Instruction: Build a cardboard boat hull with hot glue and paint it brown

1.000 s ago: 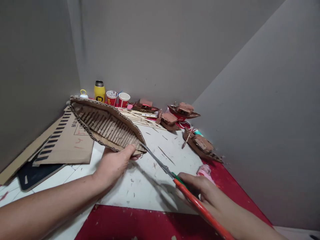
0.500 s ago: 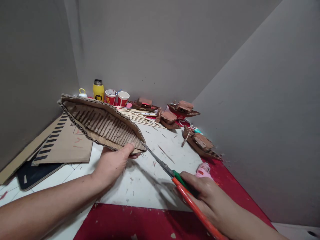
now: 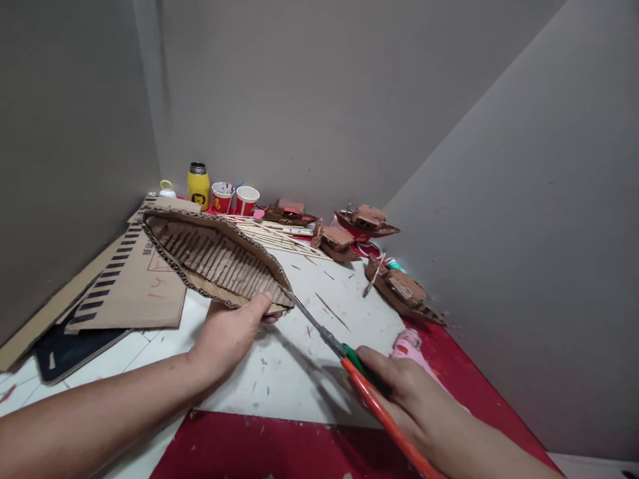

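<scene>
A boat-shaped cardboard hull [image 3: 214, 256] with a ribbed inner floor is tilted up above the table. My left hand [image 3: 234, 332] pinches its near right end, thumb inside and fingers underneath. Long scissors [image 3: 324, 332] with one green and one red-orange handle are in my right hand [image 3: 399, 392], whose fingers wrap the handles. The blades point up and left, and their tips touch the hull's right end, close to my left thumb. Whether the tips are inside the cardboard edge is too small to tell.
Brown model boats [image 3: 402, 289] stand at the back and right. Thin wooden sticks [image 3: 279, 236], paper cups [image 3: 247, 199] and a yellow bottle [image 3: 198, 186] are at the back. Cardboard sheets [image 3: 144, 286] lie left over a dark board [image 3: 74, 349]. A pink cloth [image 3: 412, 346] lies beside my right hand.
The far left end of the hull has swung down and to the right, showing more cardboard behind it. My hands and the scissors have shifted only slightly.
</scene>
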Tool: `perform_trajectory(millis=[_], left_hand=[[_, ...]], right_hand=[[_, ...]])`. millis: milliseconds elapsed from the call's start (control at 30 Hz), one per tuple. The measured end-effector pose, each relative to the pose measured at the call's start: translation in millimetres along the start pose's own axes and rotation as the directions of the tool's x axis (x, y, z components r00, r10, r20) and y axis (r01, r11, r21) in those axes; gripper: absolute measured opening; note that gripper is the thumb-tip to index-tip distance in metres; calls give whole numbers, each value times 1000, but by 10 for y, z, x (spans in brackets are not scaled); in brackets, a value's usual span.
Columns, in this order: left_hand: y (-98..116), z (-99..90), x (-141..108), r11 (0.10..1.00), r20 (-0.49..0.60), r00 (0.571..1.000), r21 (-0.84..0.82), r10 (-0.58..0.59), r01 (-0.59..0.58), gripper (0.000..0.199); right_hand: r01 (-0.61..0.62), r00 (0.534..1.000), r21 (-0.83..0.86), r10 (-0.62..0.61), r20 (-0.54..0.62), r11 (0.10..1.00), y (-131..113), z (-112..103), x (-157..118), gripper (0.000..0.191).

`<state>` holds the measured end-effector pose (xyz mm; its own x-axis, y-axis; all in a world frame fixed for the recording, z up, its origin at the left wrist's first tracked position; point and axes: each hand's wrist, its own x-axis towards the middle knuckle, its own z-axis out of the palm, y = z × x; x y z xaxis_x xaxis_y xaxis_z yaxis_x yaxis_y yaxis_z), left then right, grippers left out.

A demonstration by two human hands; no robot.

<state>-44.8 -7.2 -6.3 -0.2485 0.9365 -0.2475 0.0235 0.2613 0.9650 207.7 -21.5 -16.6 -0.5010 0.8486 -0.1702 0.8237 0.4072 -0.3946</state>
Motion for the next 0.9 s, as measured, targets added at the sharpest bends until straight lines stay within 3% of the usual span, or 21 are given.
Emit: perform_trajectory(millis=[133, 300, 467, 600, 767, 900], left_hand=[[-18, 5, 12, 999, 24, 998, 7, -51, 51, 26], [-54, 9, 74, 990, -6, 998, -130, -63, 62, 23], [-77, 8, 160, 961, -10, 1000, -277, -15, 12, 21], [-53, -14, 173, 934, 16, 999, -356, 38, -30, 18], [77, -69, 95, 983, -29, 1000, -183, 11, -16, 22], [195, -112, -4, 1000, -63, 998, 11, -5, 6, 21]], right_hand=[[17, 1000, -2, -17, 2, 1000, 30, 24, -7, 43], [33, 998, -7, -33, -45, 999, 57, 12, -15, 40], [137, 973, -8, -136, -184, 990, 89, -74, -50, 35], [90, 976, 69, -74, -206, 993, 60, -152, -136, 37], [-29, 993, 114, 42, -110, 993, -29, -203, -276, 42], [-32, 999, 135, 34, -11, 990, -121, -232, -283, 42]])
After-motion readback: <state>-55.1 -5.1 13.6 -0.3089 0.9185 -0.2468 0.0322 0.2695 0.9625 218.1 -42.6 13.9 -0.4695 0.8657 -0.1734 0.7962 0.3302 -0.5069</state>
